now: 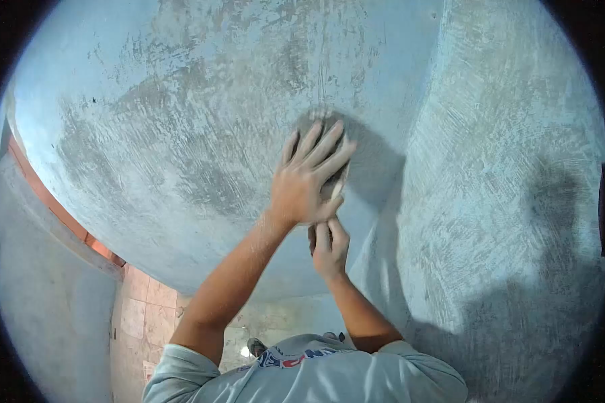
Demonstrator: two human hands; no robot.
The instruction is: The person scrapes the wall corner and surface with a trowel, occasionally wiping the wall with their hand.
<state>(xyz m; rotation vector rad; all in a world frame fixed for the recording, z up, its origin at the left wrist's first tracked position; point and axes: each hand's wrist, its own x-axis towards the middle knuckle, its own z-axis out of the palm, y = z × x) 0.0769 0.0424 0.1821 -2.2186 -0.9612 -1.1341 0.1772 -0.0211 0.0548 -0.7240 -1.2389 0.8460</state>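
My left hand [312,171] is raised against the blue, patchy wall [215,127], fingers stretched out and spread, coated with pale dust. Beneath its palm and fingers shows part of a flat, dark piece with a pale edge [333,187]; most of it is covered, and its kind cannot be made out. Just below, my right hand [330,250] is closed, its fingers curled near the lower end of that piece. What lies inside those fingers is hidden. A shadow falls on the wall around the left hand.
On the right, another wall face [497,168] with scraped streaks meets this one at a corner. A doorway with a reddish frame [54,201] stands at the left. Tiled floor [141,302] lies below, and a shoe [255,346] shows by my shirt.
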